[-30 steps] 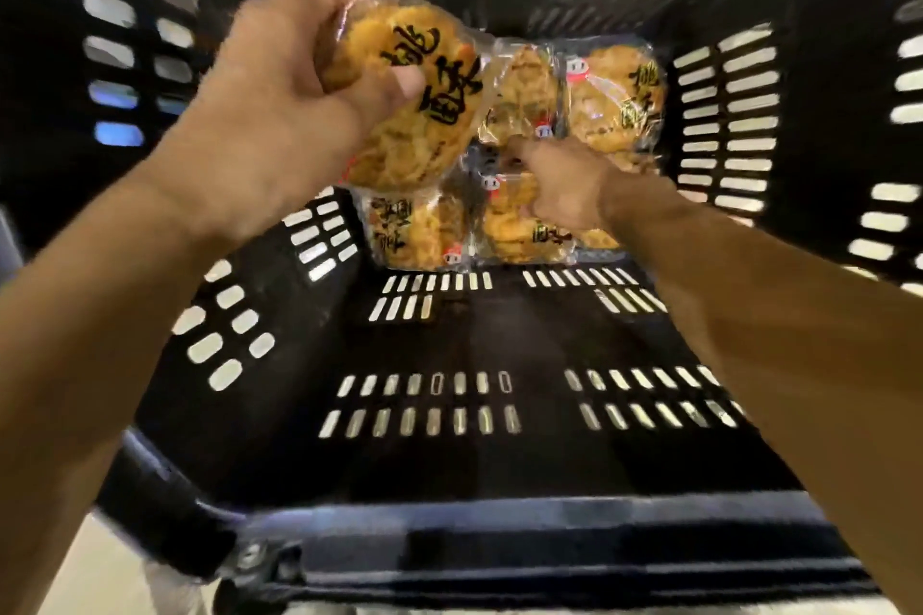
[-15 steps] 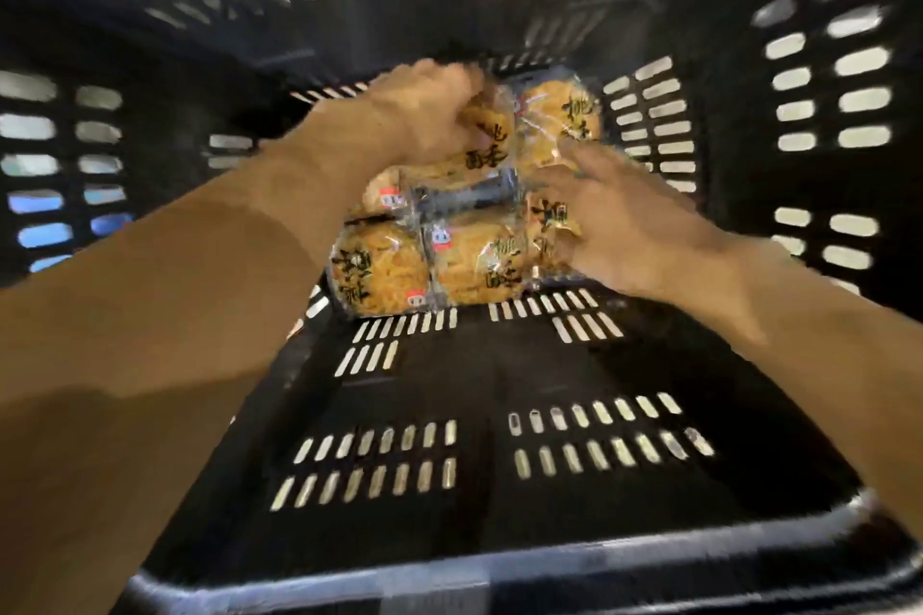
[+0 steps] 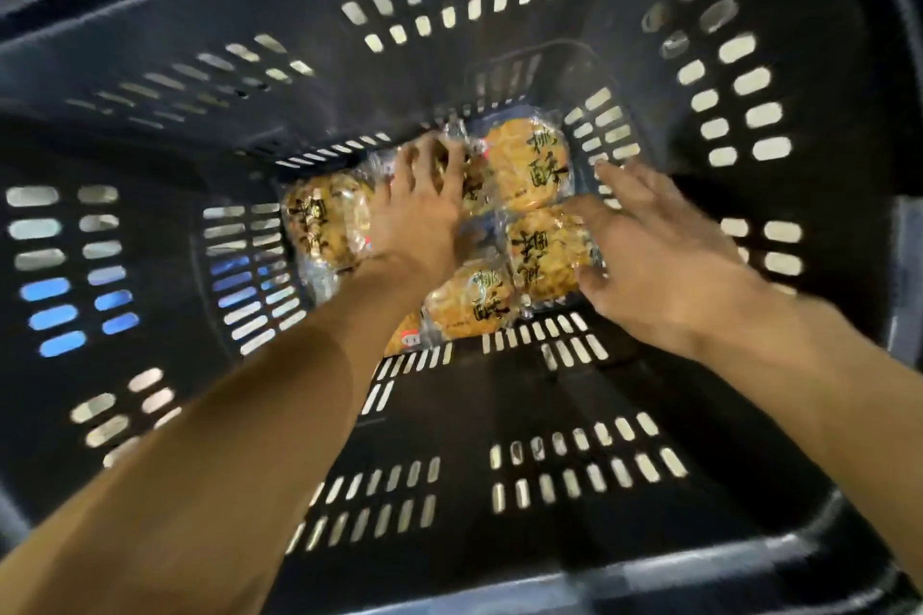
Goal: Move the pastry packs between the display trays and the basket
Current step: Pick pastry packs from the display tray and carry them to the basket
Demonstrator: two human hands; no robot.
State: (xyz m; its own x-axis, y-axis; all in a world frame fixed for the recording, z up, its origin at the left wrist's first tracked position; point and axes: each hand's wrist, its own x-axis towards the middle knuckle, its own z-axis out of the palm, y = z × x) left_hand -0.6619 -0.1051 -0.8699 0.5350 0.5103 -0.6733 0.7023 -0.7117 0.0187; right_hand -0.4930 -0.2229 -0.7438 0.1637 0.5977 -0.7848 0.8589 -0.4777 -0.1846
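Several clear-wrapped golden pastry packs with black characters lie clustered at the far end of the black slotted basket (image 3: 449, 420). My left hand (image 3: 417, 210) reaches in and lies over a pastry pack (image 3: 472, 187) in the middle of the cluster, fingers bent over its far edge and the thumb hidden. My right hand (image 3: 659, 260) hovers with fingers spread at the right side, fingertips touching the pack (image 3: 542, 260) there and holding nothing. Other packs rest at the far right (image 3: 529, 170), the left (image 3: 319, 225) and the near side (image 3: 469, 305).
The basket's tall perforated walls (image 3: 150, 80) surround both arms on all sides. Its near rim (image 3: 549, 589) crosses the bottom of the view. The near half of the basket floor is bare. No display trays are in view.
My left hand has carried its pack from high up down onto the cluster. My right hand has let go of the packs, drawn back to the right and spread. The view has dipped deeper into the basket.
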